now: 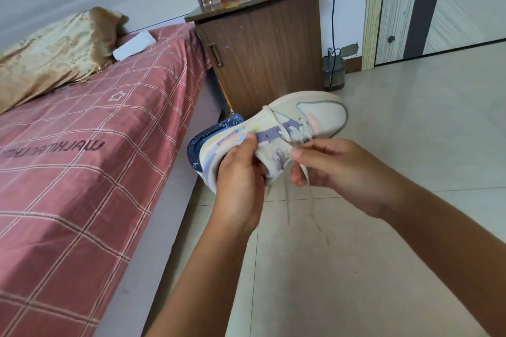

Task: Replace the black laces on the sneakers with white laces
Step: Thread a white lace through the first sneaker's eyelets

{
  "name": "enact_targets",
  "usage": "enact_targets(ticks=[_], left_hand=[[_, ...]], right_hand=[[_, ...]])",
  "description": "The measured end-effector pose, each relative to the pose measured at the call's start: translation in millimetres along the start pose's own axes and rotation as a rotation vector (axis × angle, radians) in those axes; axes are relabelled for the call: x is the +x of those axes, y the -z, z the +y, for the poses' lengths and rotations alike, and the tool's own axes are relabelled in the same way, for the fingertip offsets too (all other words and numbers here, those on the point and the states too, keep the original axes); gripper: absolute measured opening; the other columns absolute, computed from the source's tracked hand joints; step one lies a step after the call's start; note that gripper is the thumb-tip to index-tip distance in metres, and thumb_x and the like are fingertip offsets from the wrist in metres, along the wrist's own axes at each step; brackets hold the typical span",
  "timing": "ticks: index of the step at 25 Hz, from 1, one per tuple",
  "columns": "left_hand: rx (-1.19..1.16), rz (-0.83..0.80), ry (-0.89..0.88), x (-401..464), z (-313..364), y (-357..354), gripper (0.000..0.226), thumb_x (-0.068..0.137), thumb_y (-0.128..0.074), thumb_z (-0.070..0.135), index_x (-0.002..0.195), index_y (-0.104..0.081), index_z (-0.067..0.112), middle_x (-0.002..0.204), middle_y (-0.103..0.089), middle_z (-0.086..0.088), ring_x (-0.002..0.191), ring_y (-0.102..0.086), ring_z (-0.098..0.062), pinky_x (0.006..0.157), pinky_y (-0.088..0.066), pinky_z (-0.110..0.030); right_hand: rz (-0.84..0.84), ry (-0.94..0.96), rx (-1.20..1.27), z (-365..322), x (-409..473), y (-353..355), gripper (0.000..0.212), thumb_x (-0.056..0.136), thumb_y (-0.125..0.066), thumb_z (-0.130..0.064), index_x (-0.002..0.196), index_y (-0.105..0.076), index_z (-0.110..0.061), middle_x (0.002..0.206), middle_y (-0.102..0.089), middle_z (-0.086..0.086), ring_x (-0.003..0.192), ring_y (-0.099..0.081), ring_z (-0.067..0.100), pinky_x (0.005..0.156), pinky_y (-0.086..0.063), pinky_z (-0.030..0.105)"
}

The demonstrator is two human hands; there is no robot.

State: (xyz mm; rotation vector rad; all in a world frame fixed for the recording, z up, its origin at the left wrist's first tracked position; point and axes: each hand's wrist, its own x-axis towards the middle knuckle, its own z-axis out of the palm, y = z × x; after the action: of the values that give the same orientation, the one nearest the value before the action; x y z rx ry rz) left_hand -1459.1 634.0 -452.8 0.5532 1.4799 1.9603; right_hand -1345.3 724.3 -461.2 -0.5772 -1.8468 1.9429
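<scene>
Both forearms reach out over the tiled floor (pixel 410 145). The left hand (pixel 241 175) grips the sneaker (pixel 276 128) at its heel opening, fingers curled around the collar, holding it in the air. The right hand (pixel 336 169) pinches the white lace (pixel 287 197), whose loose ends dangle below. Beyond stands a wooden nightstand (pixel 262 49); the bed (pixel 82 145) lies left.

Bedsheet (pixel 82 123): dark print, upside down, roughly "MALHUAWUKE"; shoe label illegible.

Cream sneaker (pixel 276 128) with lilac and pink patches, seemingly off-white lace (pixel 286 200); pink plaid bedsheet (pixel 82 150).
</scene>
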Motion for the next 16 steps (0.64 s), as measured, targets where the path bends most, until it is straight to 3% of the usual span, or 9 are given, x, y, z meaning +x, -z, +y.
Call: enact_targets(ticks=[3, 7, 9, 12, 16], left_hand=[[0.011, 0.102, 0.079, 6.6, 5.9, 9.4, 0.036, 0.101, -0.037, 0.024, 0.113, -0.061, 0.0, 0.116, -0.066, -0.018, 0.112, -0.061, -0.031, 0.102, -0.043, -0.05], [-0.021, 0.182, 0.222, 13.4, 4.1, 22.1, 0.022, 0.097, -0.044, 0.018, 0.105, -0.061, 0.006, 0.113, -0.067, -0.018, 0.107, -0.063, -0.034, 0.095, -0.047, -0.052], [0.066, 0.215, 0.304, 15.5, -3.2, 28.8, 0.019, 0.09, -0.052, 0.014, 0.1, -0.067, 0.007, 0.102, -0.071, -0.017, 0.098, -0.067, -0.034, 0.089, -0.051, -0.048], [0.324, 0.296, 0.407, 21.3, -24.2, 45.6, 0.012, 0.081, -0.061, 0.015, 0.076, -0.071, 0.012, 0.086, -0.069, -0.015, 0.08, -0.066, -0.032, 0.073, -0.054, -0.039], [0.63, 0.237, 0.559, 22.1, -57.3, 75.7, 0.018, 0.082, -0.059, 0.02, 0.093, -0.066, 0.007, 0.1, -0.067, -0.019, 0.09, -0.066, -0.035, 0.075, -0.053, -0.038]], right_hand=[[-0.196, -0.054, 0.061, 1.0, -9.3, 13.2, 0.015, 0.081, -0.066, -0.024, 0.079, -0.071, -0.009, 0.067, -0.066, 0.006, 0.064, -0.063, 0.015, 0.07, -0.054, 0.029], [-0.371, -0.156, 0.122, 0.3, -16.6, 17.5, 0.02, 0.072, -0.075, -0.026, 0.085, -0.076, -0.011, 0.069, -0.069, 0.008, 0.068, -0.068, 0.016, 0.069, -0.054, 0.026], [-0.361, -0.141, 0.195, -5.5, -16.1, 18.2, 0.019, 0.069, -0.074, -0.026, 0.082, -0.077, -0.012, 0.069, -0.07, 0.008, 0.067, -0.069, 0.017, 0.068, -0.055, 0.027], [-0.315, -0.075, 0.316, -16.2, -9.1, 22.3, 0.019, 0.071, -0.069, -0.027, 0.081, -0.077, -0.012, 0.072, -0.07, 0.007, 0.066, -0.068, 0.017, 0.068, -0.057, 0.03], [-0.184, -0.094, 0.57, -21.6, 6.2, 31.3, 0.018, 0.079, -0.06, -0.02, 0.075, -0.076, -0.012, 0.073, -0.071, 0.003, 0.064, -0.067, 0.011, 0.069, -0.057, 0.028]])
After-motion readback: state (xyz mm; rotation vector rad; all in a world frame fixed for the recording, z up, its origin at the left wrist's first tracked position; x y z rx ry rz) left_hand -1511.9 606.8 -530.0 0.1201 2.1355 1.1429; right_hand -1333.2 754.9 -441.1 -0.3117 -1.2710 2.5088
